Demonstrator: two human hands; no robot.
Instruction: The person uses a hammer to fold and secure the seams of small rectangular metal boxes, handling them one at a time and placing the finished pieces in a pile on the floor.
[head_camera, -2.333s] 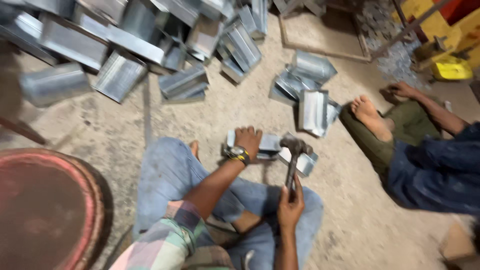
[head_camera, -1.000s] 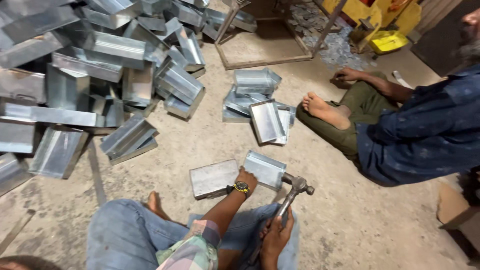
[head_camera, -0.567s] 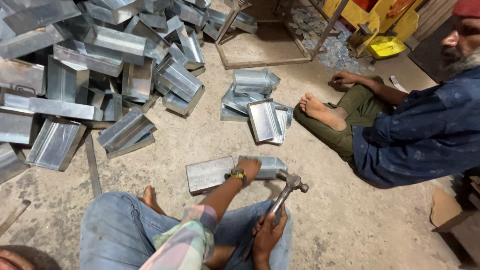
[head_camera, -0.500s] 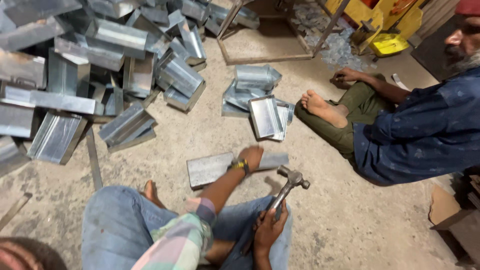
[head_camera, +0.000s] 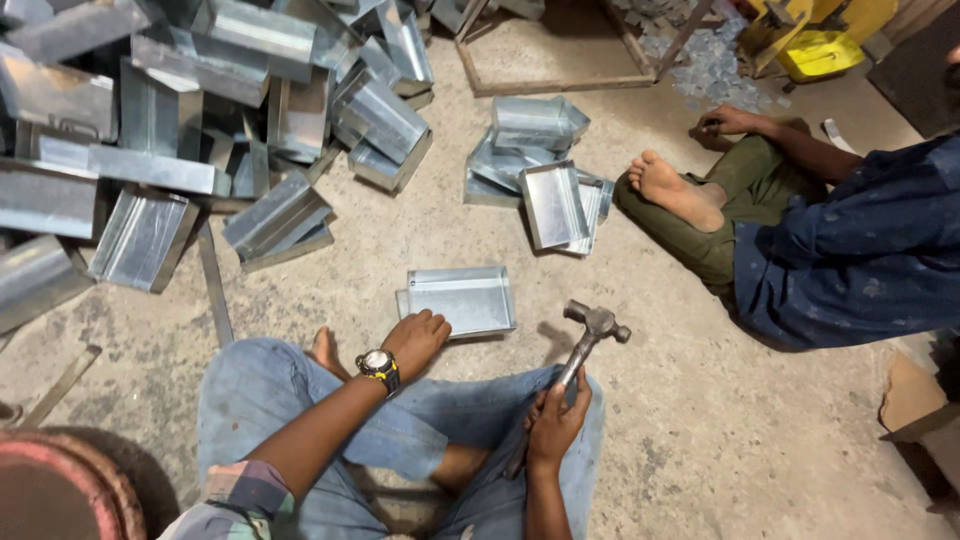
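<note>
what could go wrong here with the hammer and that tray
The left hand rests at the near edge of the metal tray, so a blow from the hammer in the right hand could catch its fingers. The tray's thin sheet edges may cut. A co-worker's bare foot lies close by.

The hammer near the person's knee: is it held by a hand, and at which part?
Yes. The right hand holds the hammer around the lower handle, head raised. The left hand only rests on the metal tray.

Silvery-grey metal tray (head_camera: 462, 298), faded blue jeans (head_camera: 250, 400), plaid sleeve (head_camera: 235, 498), yellow bin (head_camera: 818, 55), dark-blue shirt (head_camera: 860, 250).
</note>
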